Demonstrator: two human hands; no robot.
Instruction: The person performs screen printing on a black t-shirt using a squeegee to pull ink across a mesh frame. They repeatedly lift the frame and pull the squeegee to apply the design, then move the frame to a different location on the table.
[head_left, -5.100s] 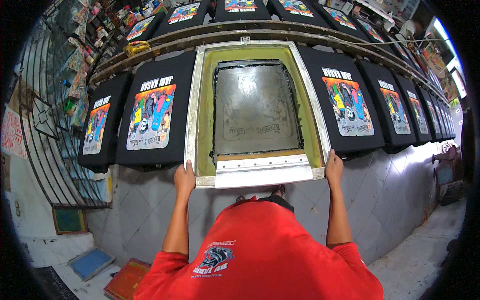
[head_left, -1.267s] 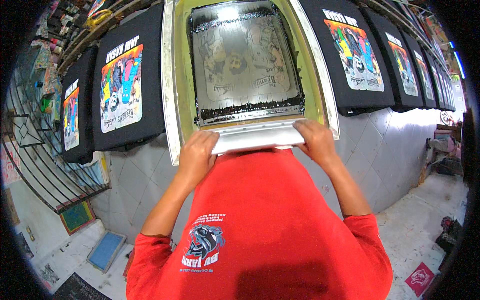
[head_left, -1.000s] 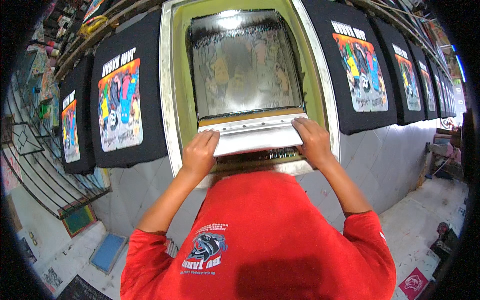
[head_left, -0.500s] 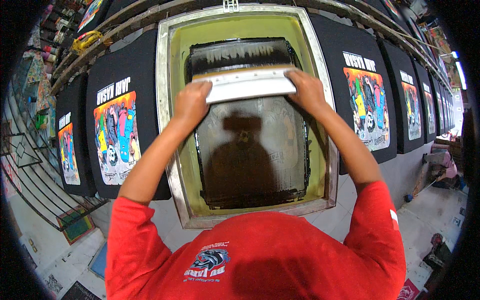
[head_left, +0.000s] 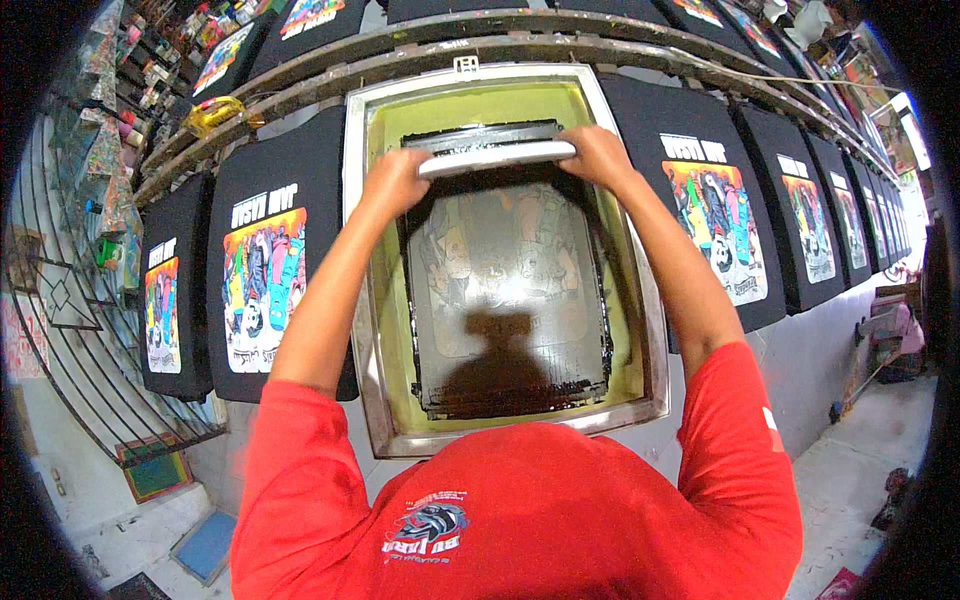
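Observation:
Both hands grip a long white-handled squeegee point(head_left: 498, 156) laid across the far part of a screen-printing frame point(head_left: 655, 300). My left hand point(head_left: 397, 178) closes on its left end, my right hand point(head_left: 597, 155) on its right end. Inside the metal frame, yellow-green mesh point(head_left: 395, 380) borders a dark, wet ink area point(head_left: 480, 385). A faint printed picture shows through the mesh nearer me. The squeegee's blade is hidden under its handle, and a strip of black ink shows just beyond it.
Black T-shirts with colourful prints lie on boards in a row, one shirt point(head_left: 265, 260) left of the frame and another point(head_left: 700, 200) right. Long rails point(head_left: 310, 95) run behind the frame, with a yellow object point(head_left: 213, 116) on them. A black metal railing point(head_left: 90, 370) curves at the left.
The squeegee, with both hands on it, has moved to the far end of the screen and its handle has tipped. The view has shifted, and more of the printed picture shows through the mesh.

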